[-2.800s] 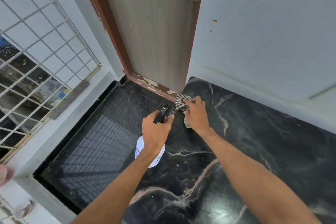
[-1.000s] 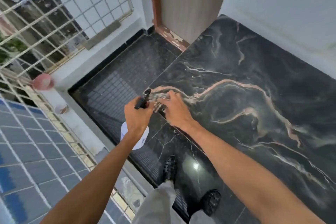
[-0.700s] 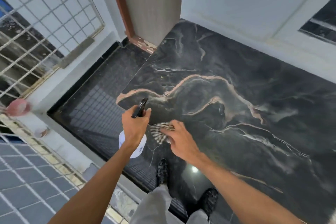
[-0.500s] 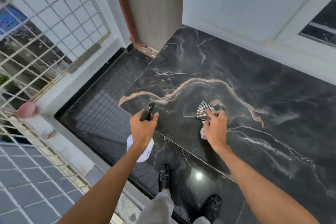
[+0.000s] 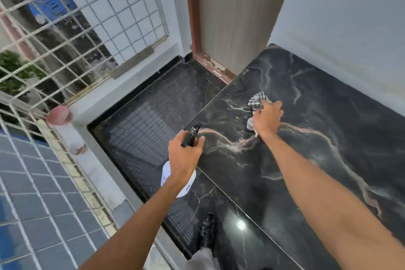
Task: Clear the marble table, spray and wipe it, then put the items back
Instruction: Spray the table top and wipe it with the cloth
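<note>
1. The right hand [image 5: 267, 119] reaches out over the black marble table [image 5: 324, 160], near its far left corner, with its fingers curled down onto a bunched checked cloth [image 5: 255, 101].
2. The cloth lies pressed against the marble under that hand. One end of it shows beyond the fingertips and another beside the wrist.
3. The left hand [image 5: 185, 155] grips a spray bottle [image 5: 186, 190] by the neck, with its fingers wrapped around the black trigger head [image 5: 191, 136].
4. The bottle's white body hangs below the hand, at the table's left edge and above the dark floor [image 5: 149, 116].
5. The nozzle points forward, toward the far end of the table.
6. Pale pink and white veins run across the marble from below the right hand toward the right.
7. A wooden door [image 5: 232, 13] in a brown frame [image 5: 192, 17] stands past the table's corner.
8. A white window grille [image 5: 83, 19] fills the left side, with a pink round object [image 5: 59, 114] on the ledge below it.
9. A dark shoe [image 5: 207, 230] shows on the floor below the table edge.
</note>
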A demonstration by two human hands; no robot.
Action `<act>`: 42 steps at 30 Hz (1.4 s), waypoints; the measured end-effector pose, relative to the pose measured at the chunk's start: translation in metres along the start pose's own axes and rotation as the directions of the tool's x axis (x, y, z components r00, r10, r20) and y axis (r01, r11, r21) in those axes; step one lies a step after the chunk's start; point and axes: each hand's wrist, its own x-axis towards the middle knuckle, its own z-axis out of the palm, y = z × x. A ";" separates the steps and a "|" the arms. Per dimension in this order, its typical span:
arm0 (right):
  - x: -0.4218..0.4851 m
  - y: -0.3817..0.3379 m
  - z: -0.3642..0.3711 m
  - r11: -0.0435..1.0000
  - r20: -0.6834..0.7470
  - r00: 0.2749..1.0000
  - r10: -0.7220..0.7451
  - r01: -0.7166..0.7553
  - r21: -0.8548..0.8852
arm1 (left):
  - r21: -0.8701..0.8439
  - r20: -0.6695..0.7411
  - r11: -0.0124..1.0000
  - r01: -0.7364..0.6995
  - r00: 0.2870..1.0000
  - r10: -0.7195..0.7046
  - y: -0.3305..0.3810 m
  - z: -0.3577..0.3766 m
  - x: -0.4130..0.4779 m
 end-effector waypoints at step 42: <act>-0.266 0.310 -0.163 0.989 0.006 0.989 0.147 -0.147 -0.022 | 0.132 0.346 0.973 -0.188 0.929 0.132 0.020 0.148 -0.244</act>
